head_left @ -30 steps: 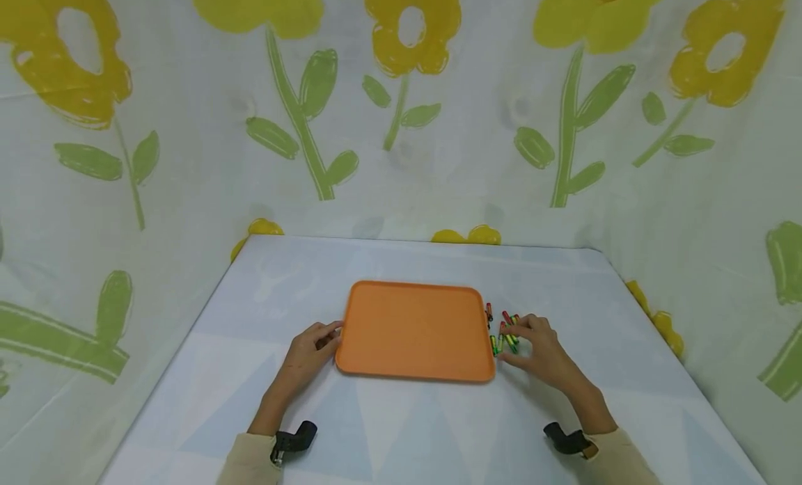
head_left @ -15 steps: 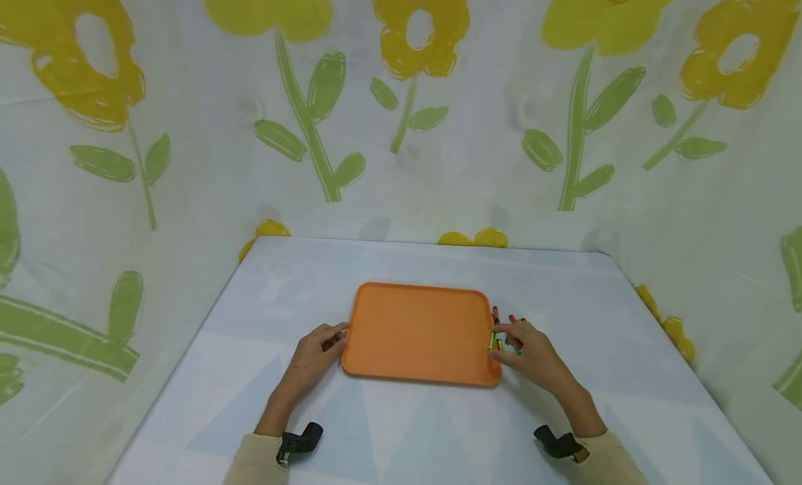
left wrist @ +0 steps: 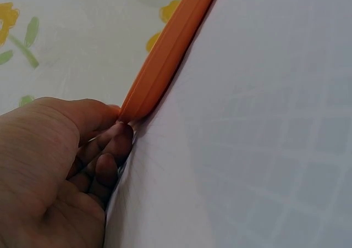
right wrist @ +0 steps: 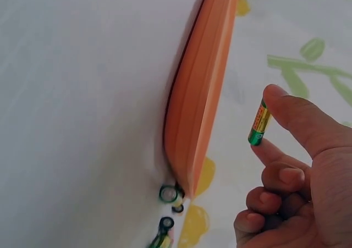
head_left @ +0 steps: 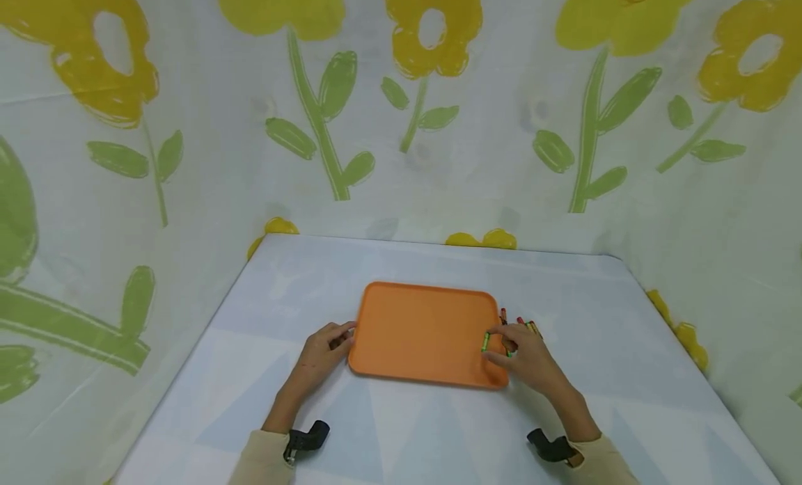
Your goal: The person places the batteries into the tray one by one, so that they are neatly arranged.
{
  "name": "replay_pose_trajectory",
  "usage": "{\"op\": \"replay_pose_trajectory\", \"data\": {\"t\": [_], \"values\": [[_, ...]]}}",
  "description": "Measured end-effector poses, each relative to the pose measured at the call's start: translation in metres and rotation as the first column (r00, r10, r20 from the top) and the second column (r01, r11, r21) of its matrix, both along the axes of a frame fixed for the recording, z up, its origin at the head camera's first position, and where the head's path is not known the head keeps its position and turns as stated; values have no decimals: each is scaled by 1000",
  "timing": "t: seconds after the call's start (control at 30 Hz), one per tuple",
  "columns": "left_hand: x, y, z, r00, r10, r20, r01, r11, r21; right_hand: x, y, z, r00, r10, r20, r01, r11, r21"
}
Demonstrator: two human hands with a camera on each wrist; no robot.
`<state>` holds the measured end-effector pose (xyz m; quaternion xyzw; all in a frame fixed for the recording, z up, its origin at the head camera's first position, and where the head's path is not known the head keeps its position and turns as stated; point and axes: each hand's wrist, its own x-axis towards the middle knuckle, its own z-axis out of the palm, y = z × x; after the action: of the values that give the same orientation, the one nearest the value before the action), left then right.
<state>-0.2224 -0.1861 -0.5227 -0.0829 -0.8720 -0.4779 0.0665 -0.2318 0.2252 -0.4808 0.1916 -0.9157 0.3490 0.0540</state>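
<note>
An orange tray [head_left: 422,332] lies flat on the table. At its left side my left hand [head_left: 319,353] pinches the rim, thumb above and fingers curled beneath it in the left wrist view. My right hand [head_left: 528,358] holds a small green and yellow battery [right wrist: 259,122] by its two ends between thumb and index finger, over the tray's right part. The other fingers of that hand are curled in. Several loose batteries [head_left: 532,328] lie on the table just past the tray's right edge, partly hidden behind the right hand.
The table [head_left: 401,436] has a pale cloth with light blue triangles. A flower-printed curtain [head_left: 489,158] surrounds its back and sides. Each wrist carries a black camera mount, such as the left one [head_left: 308,438].
My right hand has picked up a battery from beside the tray and moved left with it over the tray. My left hand stays at the rim. The head view has shifted slightly.
</note>
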Motion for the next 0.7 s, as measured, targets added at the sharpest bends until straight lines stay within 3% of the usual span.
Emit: {"op": "replay_pose_trajectory", "data": {"t": [0.23,0.47,0.7], "values": [[1,2,0,1000,14,14,-14,1000,3,-5,-14,-3,998,41,-48,-43,998,-46],[3,3,3,1000,12,-23,-12,1000,4,-8,-31,-9,996,64,-60,-69,994,-86],[1,2,2,1000,10,19,-10,1000,22,-7,-45,-9,996,70,-57,-76,992,-102]]}}
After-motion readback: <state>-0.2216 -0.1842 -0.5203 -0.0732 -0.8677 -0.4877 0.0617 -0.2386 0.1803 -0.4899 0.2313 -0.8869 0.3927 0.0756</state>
